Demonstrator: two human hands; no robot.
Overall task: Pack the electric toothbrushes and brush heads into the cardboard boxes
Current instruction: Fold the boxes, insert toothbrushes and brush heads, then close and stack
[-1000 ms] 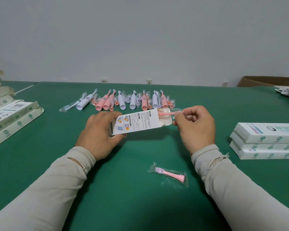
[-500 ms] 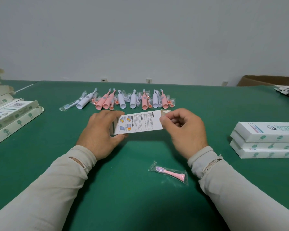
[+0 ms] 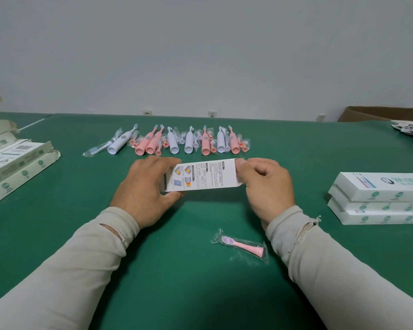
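Cardboard box [image 3: 200,176] lies lengthwise left-right — left hand [image 3: 144,189] grips one end, right hand [image 3: 266,184] pinches the other (printed face up).

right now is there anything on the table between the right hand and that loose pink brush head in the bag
Nothing visible. The bagged pink brush head lies alone on bare green table, near the right wrist. But the right hand is busy, its fingers pinching the end of the box that the left hand grips.

Five pink toothbrushes [image 3: 205,145], four white toothbrushes [image 3: 188,144], three stacked boxes [image 3: 379,198] at right.
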